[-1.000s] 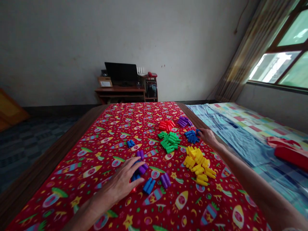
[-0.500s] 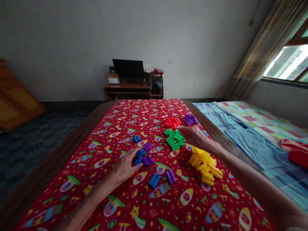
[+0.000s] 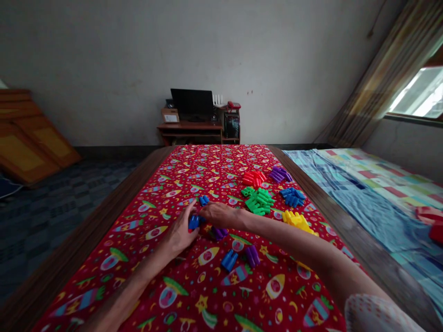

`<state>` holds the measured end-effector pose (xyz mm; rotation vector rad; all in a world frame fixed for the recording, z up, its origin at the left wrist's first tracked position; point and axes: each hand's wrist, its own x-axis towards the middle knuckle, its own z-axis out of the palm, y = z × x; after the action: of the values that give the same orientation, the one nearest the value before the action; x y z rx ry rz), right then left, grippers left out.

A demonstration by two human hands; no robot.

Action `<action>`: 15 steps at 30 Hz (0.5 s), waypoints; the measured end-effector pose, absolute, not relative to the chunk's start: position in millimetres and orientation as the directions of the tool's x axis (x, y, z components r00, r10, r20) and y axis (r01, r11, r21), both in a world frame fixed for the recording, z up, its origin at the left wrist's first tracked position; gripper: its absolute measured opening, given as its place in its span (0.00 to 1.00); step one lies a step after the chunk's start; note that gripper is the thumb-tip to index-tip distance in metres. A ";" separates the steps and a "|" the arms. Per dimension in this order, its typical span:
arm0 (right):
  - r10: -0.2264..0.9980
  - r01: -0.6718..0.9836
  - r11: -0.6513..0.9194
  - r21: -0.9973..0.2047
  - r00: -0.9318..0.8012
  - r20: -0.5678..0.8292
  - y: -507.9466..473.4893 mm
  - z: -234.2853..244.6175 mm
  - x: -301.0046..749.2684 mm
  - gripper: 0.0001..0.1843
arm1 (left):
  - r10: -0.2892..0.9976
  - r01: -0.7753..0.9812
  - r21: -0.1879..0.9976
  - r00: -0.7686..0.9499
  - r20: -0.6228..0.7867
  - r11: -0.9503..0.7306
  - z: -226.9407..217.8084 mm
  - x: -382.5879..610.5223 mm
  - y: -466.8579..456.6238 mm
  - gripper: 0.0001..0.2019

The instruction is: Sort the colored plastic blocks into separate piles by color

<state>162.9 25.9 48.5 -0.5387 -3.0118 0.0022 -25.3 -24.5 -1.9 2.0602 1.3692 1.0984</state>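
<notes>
My left hand (image 3: 180, 234) curls its fingers and thumb round a blue building block (image 3: 194, 222) on the red patterned cloth. Touching or nearly touching it, my right hand (image 3: 218, 215) reaches across from the right with fingers bent down and pressed together. A bit of blue shows under its fingertips; what they hold is hidden. Purple blocks (image 3: 219, 233) lie just below the right hand. Another blue block (image 3: 204, 200) sits just beyond both hands. Closer to me are a blue block (image 3: 229, 260) and a purple block (image 3: 252, 256), side by side.
Sorted piles lie at the right: red blocks (image 3: 254, 179), purple blocks (image 3: 280, 174), green blocks (image 3: 259, 201), blue blocks (image 3: 292, 197) and yellow blocks (image 3: 299, 221), partly behind my right forearm. A bed (image 3: 380, 193) adjoins the table's right side. A monitor (image 3: 193, 103) stands beyond.
My right hand has moved left from beside the green pile to the blocks at my left hand. A blue pile now shows where it was. The view has shifted slightly.
</notes>
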 end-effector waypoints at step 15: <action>0.899 0.937 0.337 -0.090 -0.292 0.326 22.5 98.6 394.4 0.14 | 0.883 0.751 0.505 0.221 0.414 -0.425 7.3 -21.1 -27.0 0.23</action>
<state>394.4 22.5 98.6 -1.6354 -2.2891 -0.1688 -21.1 -27.0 7.3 2.2939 1.5593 0.9884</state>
